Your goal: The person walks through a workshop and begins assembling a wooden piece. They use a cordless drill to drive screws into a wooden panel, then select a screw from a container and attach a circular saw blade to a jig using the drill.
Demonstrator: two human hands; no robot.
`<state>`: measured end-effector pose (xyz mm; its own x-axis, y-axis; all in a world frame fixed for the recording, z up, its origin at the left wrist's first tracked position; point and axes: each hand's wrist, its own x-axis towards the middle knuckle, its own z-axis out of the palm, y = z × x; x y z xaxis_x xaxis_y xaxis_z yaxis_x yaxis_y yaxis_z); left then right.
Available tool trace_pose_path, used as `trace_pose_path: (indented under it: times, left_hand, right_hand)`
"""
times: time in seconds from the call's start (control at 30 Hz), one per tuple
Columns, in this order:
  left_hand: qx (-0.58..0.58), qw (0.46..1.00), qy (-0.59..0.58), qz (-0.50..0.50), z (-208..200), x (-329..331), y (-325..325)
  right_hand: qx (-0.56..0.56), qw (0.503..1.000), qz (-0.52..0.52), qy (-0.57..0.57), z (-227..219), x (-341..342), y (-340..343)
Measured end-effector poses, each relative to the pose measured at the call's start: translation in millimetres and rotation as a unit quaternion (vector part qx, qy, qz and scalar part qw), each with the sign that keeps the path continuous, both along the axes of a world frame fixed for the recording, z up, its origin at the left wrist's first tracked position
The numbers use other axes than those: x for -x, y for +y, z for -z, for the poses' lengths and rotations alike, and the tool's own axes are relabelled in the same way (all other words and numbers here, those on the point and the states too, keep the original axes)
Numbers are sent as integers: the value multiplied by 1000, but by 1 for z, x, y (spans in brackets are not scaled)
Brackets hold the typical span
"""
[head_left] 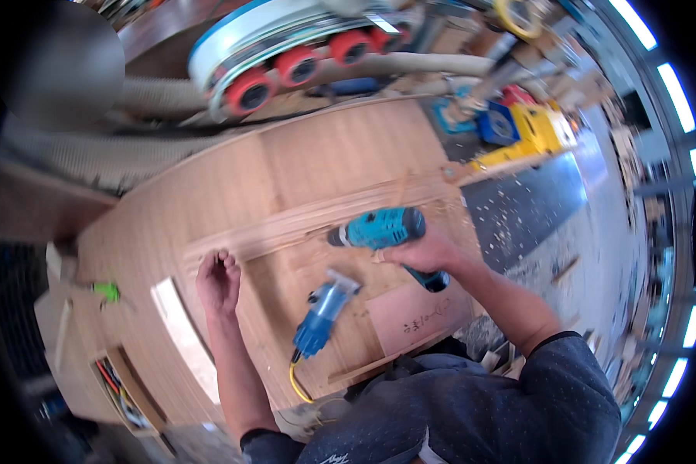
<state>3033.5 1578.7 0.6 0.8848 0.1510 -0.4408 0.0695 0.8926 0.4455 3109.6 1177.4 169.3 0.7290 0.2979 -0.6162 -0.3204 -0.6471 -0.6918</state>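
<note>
My right hand [429,251] is wrapped round the handle of a teal cordless drill [375,227], whose black chuck points left over the workbench. Below the drill lie long, light wooden strips [286,220], side by side across the wooden board. Further left, my left hand [220,284] is raised with its fingers curled in near the strips' left end; whatever may be in them is too small to tell. Between my forearms a blue handheld trim router [325,313] with a clear base rests on the board, its yellow cord [295,379] trailing toward me.
A large machine [286,50] with red round fittings stands beyond the workbench [340,127]. A yellow and blue tool [530,131] sits at the far right. Left of me are a pale strip [184,336], a green clamp-like item [107,291] and a tool recess [127,390]. Shavings litter the floor.
</note>
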Motion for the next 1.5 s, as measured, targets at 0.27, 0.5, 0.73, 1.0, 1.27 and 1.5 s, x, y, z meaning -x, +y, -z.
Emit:
trace_pose_path:
  times: [0.27,0.5,0.73,1.0,1.27,1.5]
  left_hand:
    - [48,986,39,155,-28,-22,-172]
    - [-12,960,158,233,-46,0,-412]
    - [74,896,161,408,-51,7,-655]
    - [102,856,143,486,-58,-14,-841]
    - [23,871,86,484,-111,-94,-964]
    - [29,887,6,461,-166,-226,-1062]
  right_hand:
    - [-14,988,150,21,29,116,-203]
    - [-80,974,212,-24,21,181,-354]
    - [-54,938,328,-95,66,283,-546]
    - [-118,792,595,-69,68,358,-669]
    - [-70,782,617,-50,73,331,-737]
    - [-45,799,598,-44,56,244,-804]
